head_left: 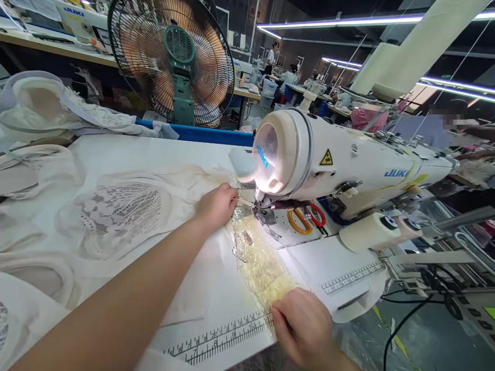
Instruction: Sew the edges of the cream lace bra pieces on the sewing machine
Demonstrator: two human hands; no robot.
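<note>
My left hand (218, 206) is closed by the needle area of a white sewing machine (328, 159), pinching a thin cream strip of fabric (244, 203) that runs toward the presser foot. Nearer the table's front edge, my right hand (303, 327) is closed on the lower end of a crinkled, clear plastic bag (263, 263) with something pale yellow showing through. The bag lies along the table from the presser foot to my right hand. Left of my left hand spreads a white garment piece with a lace panel (121, 216).
Orange-handled scissors (298, 221) and a red-handled tool (317, 215) lie under the machine arm. Cream thread cones (367, 232) stand to the right. A large fan (180, 56) is behind the table. More white garments (34, 170) pile at the left. Ruler markings (224, 337) line the front edge.
</note>
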